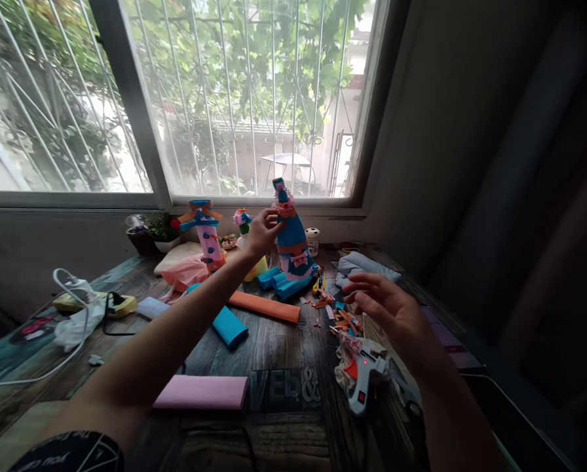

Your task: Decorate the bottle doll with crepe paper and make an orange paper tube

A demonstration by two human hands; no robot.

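Bright window backlight; dim interior; edges warped, soft.

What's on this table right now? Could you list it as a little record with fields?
left hand: grips the tall blue paper figure, upright near the window
right hand: open, empty, above paper scraps
glue gun: lying below the right hand, red light on
paper rolls: orange, blue, pink, flat on the table
second figure: stands left of the first

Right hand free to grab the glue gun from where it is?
Probably yes. The right hand hovers open and empty just above and behind the glue gun, which lies on the table beside paper scraps; nothing sits between them.
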